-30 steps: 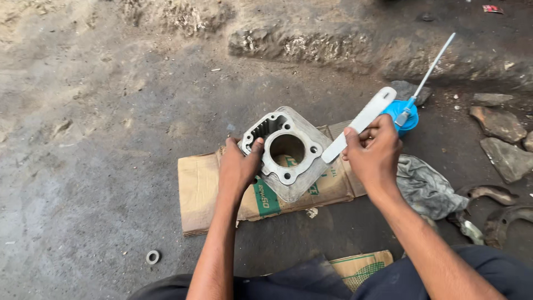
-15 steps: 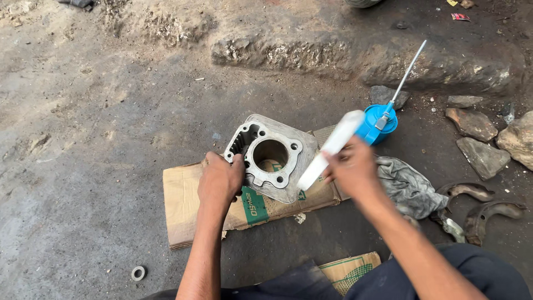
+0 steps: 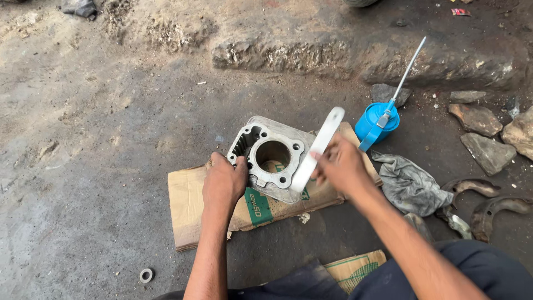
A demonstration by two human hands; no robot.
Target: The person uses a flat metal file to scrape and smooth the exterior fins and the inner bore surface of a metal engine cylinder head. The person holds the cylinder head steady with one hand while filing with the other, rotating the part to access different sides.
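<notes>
The floor is bare, compacted earth (image 3: 100,139), grey and oil-darkened toward the right. A rough, crumbling ridge of soil (image 3: 311,55) crosses the upper area. Loose stones (image 3: 488,150) lie at the right edge. A small metal ring (image 3: 146,275) rests at lower left. Lighting is diffuse daylight, without hard shadows.

Left hand (image 3: 223,184): showing bare, no glove, ring or watch.
Right hand (image 3: 342,166): showing bare, motion-blurred.
Forearms: showing uncovered, no sleeves reaching the wrists.
Legs: wearing dark navy trousers (image 3: 444,266), showing at the bottom edge.
</notes>
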